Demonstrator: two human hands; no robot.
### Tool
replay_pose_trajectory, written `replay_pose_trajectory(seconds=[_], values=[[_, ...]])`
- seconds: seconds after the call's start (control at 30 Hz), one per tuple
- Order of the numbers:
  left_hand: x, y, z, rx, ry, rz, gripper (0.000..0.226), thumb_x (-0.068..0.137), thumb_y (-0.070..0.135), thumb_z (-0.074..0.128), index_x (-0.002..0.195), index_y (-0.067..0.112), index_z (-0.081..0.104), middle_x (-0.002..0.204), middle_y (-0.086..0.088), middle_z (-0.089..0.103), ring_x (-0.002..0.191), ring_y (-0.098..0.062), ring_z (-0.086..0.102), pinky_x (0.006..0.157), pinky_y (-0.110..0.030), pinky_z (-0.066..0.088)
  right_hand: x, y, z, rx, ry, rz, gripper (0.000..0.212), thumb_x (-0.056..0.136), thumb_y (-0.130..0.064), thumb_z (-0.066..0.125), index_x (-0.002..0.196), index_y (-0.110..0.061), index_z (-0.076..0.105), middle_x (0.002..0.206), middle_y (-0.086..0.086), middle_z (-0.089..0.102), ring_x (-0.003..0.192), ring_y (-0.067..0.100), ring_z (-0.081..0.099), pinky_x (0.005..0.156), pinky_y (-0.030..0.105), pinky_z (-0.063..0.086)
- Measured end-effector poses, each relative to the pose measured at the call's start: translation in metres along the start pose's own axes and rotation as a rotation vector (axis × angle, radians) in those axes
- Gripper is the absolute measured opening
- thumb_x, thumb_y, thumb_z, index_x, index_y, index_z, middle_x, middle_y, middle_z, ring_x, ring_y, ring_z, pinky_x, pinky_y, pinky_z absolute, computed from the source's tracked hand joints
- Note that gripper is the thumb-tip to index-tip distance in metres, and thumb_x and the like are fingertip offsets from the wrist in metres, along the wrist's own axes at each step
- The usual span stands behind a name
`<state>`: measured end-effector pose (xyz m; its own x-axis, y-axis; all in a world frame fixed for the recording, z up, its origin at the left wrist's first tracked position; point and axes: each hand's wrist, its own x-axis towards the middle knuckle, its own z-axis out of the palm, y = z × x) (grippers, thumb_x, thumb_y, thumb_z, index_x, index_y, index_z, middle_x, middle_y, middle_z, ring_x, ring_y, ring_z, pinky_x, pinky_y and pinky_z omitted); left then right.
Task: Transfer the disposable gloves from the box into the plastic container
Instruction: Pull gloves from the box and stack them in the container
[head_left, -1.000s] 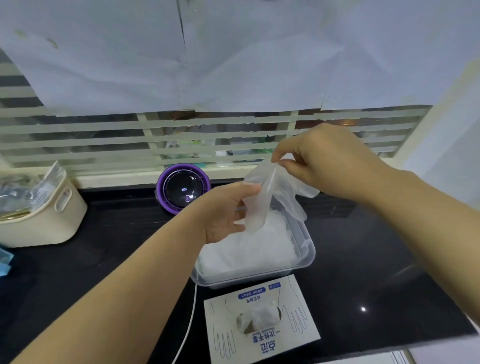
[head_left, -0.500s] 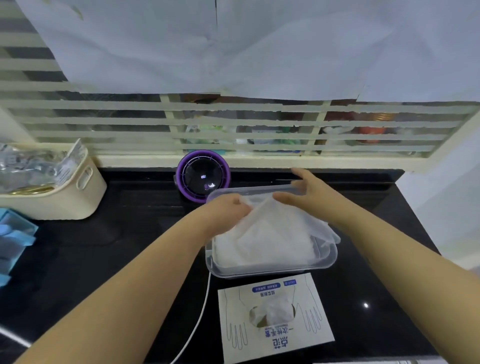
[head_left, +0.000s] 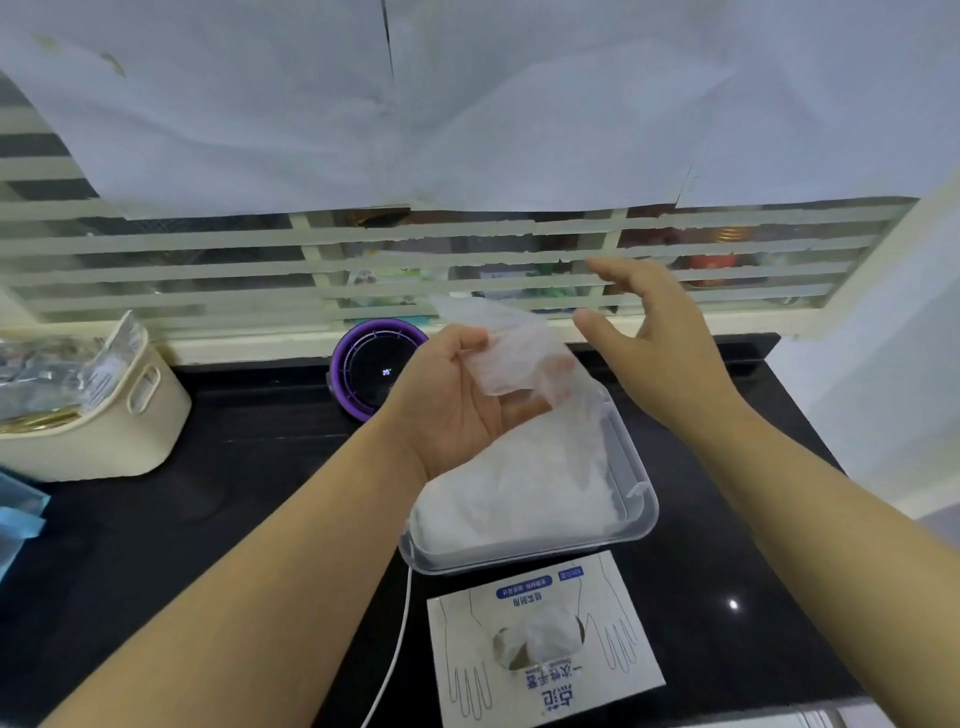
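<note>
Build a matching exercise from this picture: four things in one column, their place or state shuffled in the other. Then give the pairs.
1. left hand
2. right hand
3. glove box
4. plastic container

A. open, holds nothing
B. holds the glove pile
C. pinches the loose glove
D. lies nearest the camera

Pairs: 1-C, 2-A, 3-D, 4-B

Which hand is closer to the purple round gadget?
Left. The left hand is just beside the purple gadget; the right hand hovers farther off, past the left one.
</note>
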<state>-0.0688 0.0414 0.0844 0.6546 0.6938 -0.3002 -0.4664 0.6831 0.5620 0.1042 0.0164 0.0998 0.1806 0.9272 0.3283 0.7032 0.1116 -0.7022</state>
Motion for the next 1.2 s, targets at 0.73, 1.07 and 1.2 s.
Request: replay_pose_trajectory(seconds=[0.73, 1.07, 1.2], values=[[-0.014, -0.043, -0.069, 1.114, 0.789, 0.218, 0.04, 0.094, 0.014, 0.055, 0.129, 0.015, 0.037, 0.126, -0.003, 0.045, 0.098, -0.012, 0.054, 0.082, -0.027, 0.049, -0.053, 0.069, 0.106, -0.588, -0.85, -0.136, 0.076, 0.09, -0.065, 0.032, 0.151, -0.034, 0.0, 0.159, -0.001, -0.013, 0.146, 0.022, -0.008, 0.118, 0.048, 0.001], [0.025, -0.066, -0.074, 2.121, 0.293, -0.162, 0.073, 0.091, 0.03, 0.065, 0.149, 0.015, 0.025, 0.151, -0.006, 0.029, 0.134, -0.026, 0.036, 0.103, -0.04, 0.041, -0.041, 0.064, 0.094, -0.722, -0.951, -0.162, 0.092, 0.085, -0.058, 0.056, 0.152, -0.02, 0.006, 0.159, 0.009, -0.003, 0.145, 0.03, 0.005, 0.115, 0.046, 0.018], [0.035, -0.069, -0.084, 2.155, 0.235, -0.409, 0.082, 0.087, 0.034, 0.069, 0.151, 0.012, 0.023, 0.157, -0.009, 0.016, 0.14, -0.03, 0.025, 0.11, -0.043, 0.035, -0.043, 0.071, 0.101, -0.825, -1.085, -0.017, 0.102, 0.086, -0.049, 0.061, 0.15, -0.012, -0.009, 0.155, 0.019, -0.019, 0.144, 0.038, -0.004, 0.114, 0.048, 0.022]])
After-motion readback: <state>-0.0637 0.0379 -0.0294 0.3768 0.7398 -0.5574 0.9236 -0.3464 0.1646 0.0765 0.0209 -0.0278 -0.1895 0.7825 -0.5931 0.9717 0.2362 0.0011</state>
